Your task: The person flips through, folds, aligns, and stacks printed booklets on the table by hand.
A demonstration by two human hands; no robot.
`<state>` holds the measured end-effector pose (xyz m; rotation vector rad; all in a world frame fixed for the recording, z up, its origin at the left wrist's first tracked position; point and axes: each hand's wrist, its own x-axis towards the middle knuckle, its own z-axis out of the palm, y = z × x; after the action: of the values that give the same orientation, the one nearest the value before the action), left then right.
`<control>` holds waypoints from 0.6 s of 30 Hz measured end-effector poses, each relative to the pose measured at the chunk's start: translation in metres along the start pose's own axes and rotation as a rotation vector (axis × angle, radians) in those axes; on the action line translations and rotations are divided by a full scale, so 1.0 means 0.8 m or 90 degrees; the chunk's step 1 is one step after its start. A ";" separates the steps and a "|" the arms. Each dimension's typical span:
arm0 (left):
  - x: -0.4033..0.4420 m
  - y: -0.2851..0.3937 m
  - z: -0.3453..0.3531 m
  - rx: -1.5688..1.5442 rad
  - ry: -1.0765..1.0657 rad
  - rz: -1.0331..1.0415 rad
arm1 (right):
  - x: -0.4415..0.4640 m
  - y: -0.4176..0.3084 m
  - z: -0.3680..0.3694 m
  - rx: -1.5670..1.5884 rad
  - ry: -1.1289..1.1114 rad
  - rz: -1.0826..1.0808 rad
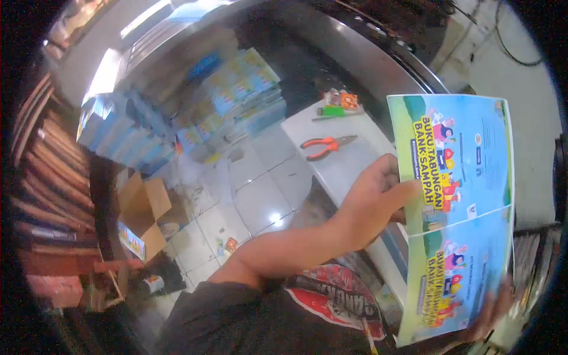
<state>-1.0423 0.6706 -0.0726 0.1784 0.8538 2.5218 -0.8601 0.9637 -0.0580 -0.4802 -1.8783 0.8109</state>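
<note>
A sheet (462, 207) lies between left hand (373, 204), pinching its edge, and right (496, 307), grip unclear

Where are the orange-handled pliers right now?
In the head view, a little right of and above centre: the pliers lie on the white table, just below the small green item and left of the printed sheet.

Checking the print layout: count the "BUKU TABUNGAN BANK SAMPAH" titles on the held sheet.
2: one title on the upper half of the sheet, another title on the lower half; more may hide behind.
</note>
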 end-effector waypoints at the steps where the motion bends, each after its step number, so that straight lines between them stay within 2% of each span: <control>1: -0.004 -0.003 0.005 0.050 -0.012 -0.025 | -0.007 0.004 -0.001 0.057 0.009 0.054; 2: -0.007 -0.007 0.007 0.017 -0.006 -0.012 | -0.017 0.006 -0.001 0.107 0.028 0.102; 3: -0.007 -0.001 0.000 0.110 -0.040 -0.011 | -0.028 0.008 0.003 0.146 0.045 0.144; 5: 0.013 0.000 -0.036 0.348 -0.076 0.204 | -0.040 0.014 0.012 0.185 0.099 0.218; 6: 0.024 -0.007 -0.053 0.475 -0.085 0.428 | -0.042 0.014 0.013 0.191 0.137 0.253; 8: 0.044 0.004 -0.070 0.665 0.016 0.413 | -0.045 0.012 0.024 0.206 0.189 0.303; 9: 0.043 0.011 -0.074 0.565 -0.033 0.257 | -0.044 -0.029 0.050 0.282 0.172 0.294; 10: 0.041 0.015 -0.077 0.470 -0.076 0.103 | -0.046 0.015 0.029 0.333 0.003 0.289; 11: 0.043 0.014 -0.085 0.467 -0.102 0.091 | -0.050 0.008 0.036 0.341 0.002 0.331; 13: 0.046 0.005 -0.100 0.382 -0.038 -0.024 | -0.049 0.012 0.050 0.346 0.014 0.380; 14: 0.045 -0.004 -0.099 0.383 -0.048 -0.037 | -0.050 0.028 0.053 0.413 -0.043 0.411; 16: 0.044 -0.013 -0.098 0.248 -0.051 -0.033 | -0.055 0.036 0.052 0.551 -0.142 0.430; 18: 0.042 -0.010 -0.098 0.241 -0.081 -0.069 | -0.055 0.037 0.055 0.557 -0.130 0.461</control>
<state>-1.0893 0.6497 -0.1407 0.3985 1.2442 2.2025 -0.8819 0.9417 -0.1194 -0.5127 -1.2990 2.0904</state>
